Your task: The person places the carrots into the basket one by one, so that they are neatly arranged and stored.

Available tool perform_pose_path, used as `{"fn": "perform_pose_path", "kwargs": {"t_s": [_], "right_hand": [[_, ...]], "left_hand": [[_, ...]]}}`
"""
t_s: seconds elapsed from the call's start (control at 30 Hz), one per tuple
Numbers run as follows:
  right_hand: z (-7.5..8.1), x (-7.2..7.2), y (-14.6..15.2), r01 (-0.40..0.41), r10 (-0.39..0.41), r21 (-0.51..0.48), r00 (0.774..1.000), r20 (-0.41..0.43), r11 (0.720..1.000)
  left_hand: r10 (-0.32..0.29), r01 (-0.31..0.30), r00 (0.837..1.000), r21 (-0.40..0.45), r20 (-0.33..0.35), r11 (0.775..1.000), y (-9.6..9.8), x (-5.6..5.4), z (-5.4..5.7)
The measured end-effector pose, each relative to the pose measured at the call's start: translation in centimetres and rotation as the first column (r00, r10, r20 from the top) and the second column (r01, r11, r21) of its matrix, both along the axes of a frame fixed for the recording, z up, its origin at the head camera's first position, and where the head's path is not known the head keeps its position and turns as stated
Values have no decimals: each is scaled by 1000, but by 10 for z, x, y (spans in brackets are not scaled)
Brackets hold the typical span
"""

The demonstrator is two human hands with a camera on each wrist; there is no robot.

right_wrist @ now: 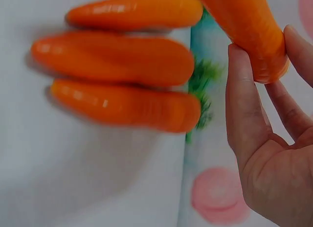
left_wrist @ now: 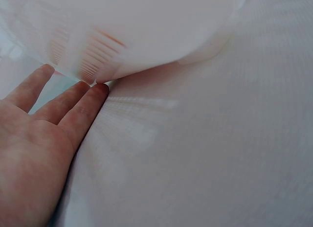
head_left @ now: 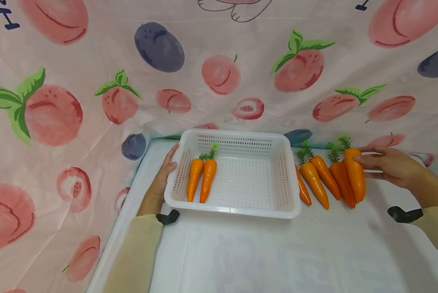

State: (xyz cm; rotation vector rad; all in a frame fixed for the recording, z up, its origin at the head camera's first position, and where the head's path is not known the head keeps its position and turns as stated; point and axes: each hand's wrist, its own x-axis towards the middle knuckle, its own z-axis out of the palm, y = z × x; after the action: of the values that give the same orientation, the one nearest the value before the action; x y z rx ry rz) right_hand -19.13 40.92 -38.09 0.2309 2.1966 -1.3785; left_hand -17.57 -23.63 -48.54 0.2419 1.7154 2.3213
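Note:
My right hand (head_left: pixel 395 165) pinches a plump orange carrot (head_left: pixel 354 175) near its thick top end. In the right wrist view that carrot (right_wrist: pixel 252 31) is between the thumb and fingers of the hand (right_wrist: pixel 274 153), raised over the tabletop. Several other carrots (right_wrist: pixel 112 58) lie side by side close by, with green frilly tops. With fairly straight fingers my left hand (head_left: pixel 164 175) touches the left side of a white plastic basket (head_left: pixel 233 209). The left wrist view has the fingertips of this hand (left_wrist: pixel 44 144) right at the slotted wall of the basket (left_wrist: pixel 146 36).
Two carrots (head_left: pixel 209 179) with leafy tops lie at the left inside the basket. Between basket and right hand, more carrots (head_left: pixel 314 185) lie in a row on the white table (head_left: pixel 259 256). A peach-print cloth (head_left: pixel 189 81) hangs behind and at the left.

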Motion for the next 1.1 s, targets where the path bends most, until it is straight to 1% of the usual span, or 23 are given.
{"fn": "perform_pose_path", "kwargs": {"t_s": [0.17, 0.27, 0.47, 0.63, 0.73, 0.87, 1.0, 1.1], "right_hand": [[9, 0, -24, -28, 28, 11, 999, -16, 1000], [13, -1, -39, -22, 22, 7, 1000, -20, 1000], [21, -2, -71, -50, 52, 25, 997, -58, 998], [28, -6, -96, -38, 35, -55, 998, -50, 998], [32, -10, -108, -43, 39, -98, 998, -41, 994], [35, -14, -125, -48, 42, -118, 998, -52, 992], [37, -17, -145, -57, 47, -127, 996, -80, 990], [40, -18, -161, -77, 64, -136, 993, -96, 988]], "left_hand": [[-2, 2, 1000, -3, 4, 1000, -1, -2, -3], [-4, 4, 1000, -2, 4, 1000, -1, -2, -4], [1, -1, 1000, 8, 11, 1000, -1, -2, -4], [4, -4, 1000, 4, 11, 1000, 0, 0, -1], [4, -4, 1000, 3, 11, 1000, 1, 1, 0], [6, -6, 1000, 1, 15, 1000, 1, 1, 1], [9, -9, 1000, -2, 24, 1000, 1, 1, 2], [11, -11, 1000, -4, 27, 1000, 1, 1, 3]]}}
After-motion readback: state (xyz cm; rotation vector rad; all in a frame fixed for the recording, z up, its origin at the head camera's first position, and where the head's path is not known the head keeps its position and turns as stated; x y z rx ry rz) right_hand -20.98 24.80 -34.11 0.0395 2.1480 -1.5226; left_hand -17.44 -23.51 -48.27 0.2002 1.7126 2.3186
